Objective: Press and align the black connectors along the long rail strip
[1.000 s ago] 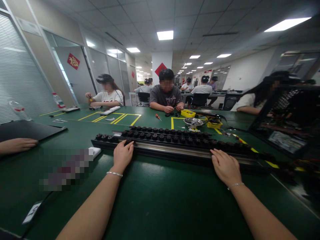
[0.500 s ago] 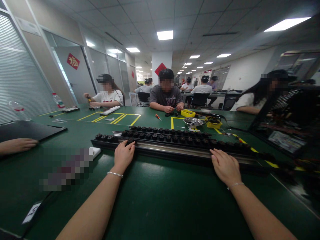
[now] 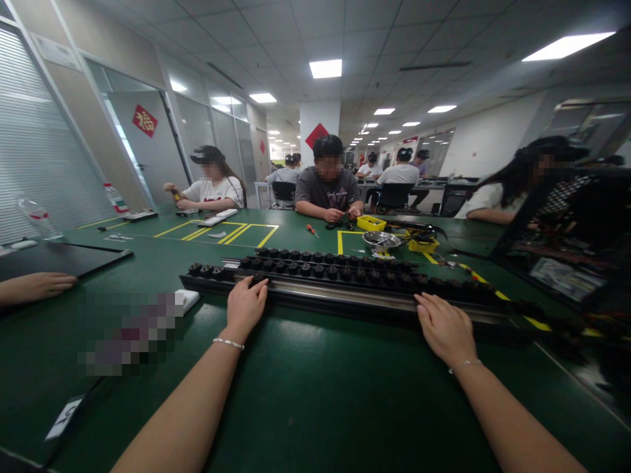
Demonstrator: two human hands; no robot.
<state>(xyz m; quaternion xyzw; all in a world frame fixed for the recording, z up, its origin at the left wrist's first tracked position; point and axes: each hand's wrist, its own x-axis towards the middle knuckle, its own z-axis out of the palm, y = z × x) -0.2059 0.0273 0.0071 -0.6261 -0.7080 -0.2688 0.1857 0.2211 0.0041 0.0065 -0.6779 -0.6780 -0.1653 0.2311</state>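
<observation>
A long black rail with a silver channel (image 3: 340, 293) lies across the table in front of me. Small round black socket modules (image 3: 305, 270) stand in rows along it and behind it. My left hand (image 3: 246, 305) rests near the rail's left part, its fingers closed around one black socket module (image 3: 258, 278) in the channel. Farther right, my right hand (image 3: 446, 326) lies with outstretched fingers on the rail's near edge and grips nothing. The far right end of the rail is dark and hard to make out.
On the green table (image 3: 305, 407) a white power strip (image 3: 187, 301) lies at left, partly blurred out. Another person's hand (image 3: 44, 286) rests on a dark panel (image 3: 69, 260). Beyond the rail are a metal bowl (image 3: 381, 240), yellow bins (image 3: 371, 223) and a screwdriver (image 3: 312, 230).
</observation>
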